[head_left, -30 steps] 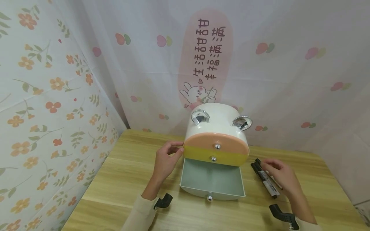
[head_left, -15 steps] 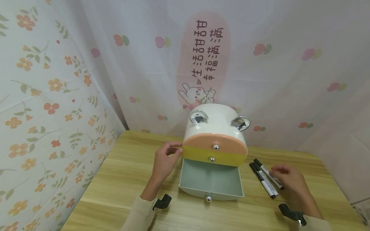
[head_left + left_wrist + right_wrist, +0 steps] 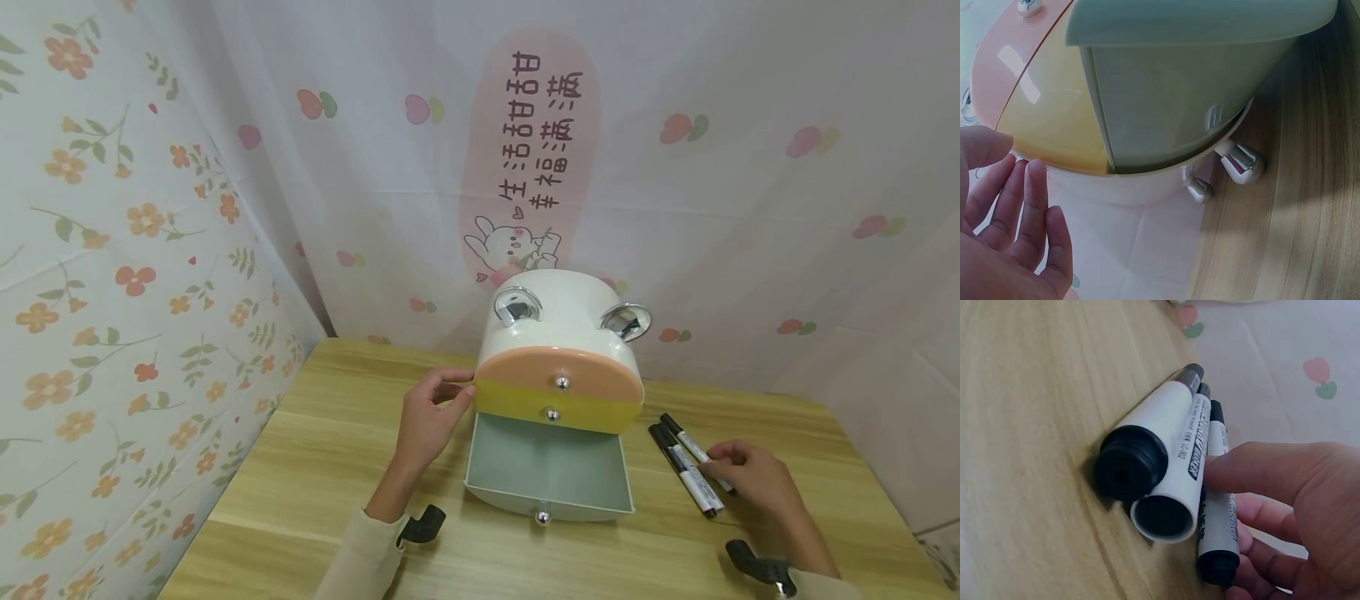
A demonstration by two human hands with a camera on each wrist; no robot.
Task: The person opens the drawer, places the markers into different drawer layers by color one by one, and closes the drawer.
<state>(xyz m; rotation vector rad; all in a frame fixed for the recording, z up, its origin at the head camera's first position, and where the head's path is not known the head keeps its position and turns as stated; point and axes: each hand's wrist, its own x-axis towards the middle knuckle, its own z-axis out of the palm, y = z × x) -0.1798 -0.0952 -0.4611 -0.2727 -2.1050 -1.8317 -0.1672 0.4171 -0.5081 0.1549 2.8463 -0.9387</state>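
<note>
A small drawer cabinet (image 3: 555,325) stands on the table, white-bodied with an orange top drawer (image 3: 600,375) and a yellow middle drawer (image 3: 510,402). Its pale green bottom drawer (image 3: 551,462) is pulled out, with nothing seen inside. My left hand (image 3: 427,421) rests its fingertips at the cabinet's left side, beside the yellow drawer; its fingers are loosely extended in the left wrist view. To the right lie three black-and-white markers. My right hand (image 3: 757,479) pinches the rightmost marker (image 3: 1217,519) between thumb and fingers. The other two markers (image 3: 1154,419) lie close together beside it.
The wooden table (image 3: 322,450) ends at a printed curtain (image 3: 390,208) behind the cabinet. A flowered cloth (image 3: 135,333) hangs on the left. Silver ear-like rings (image 3: 626,320) stick out from the cabinet top, and a round knob (image 3: 542,517) from the bottom drawer.
My right hand left the markers' cap ends, drew back toward the lower right, and now grips the rightmost marker near its lower end. The left hand stays at the cabinet.
</note>
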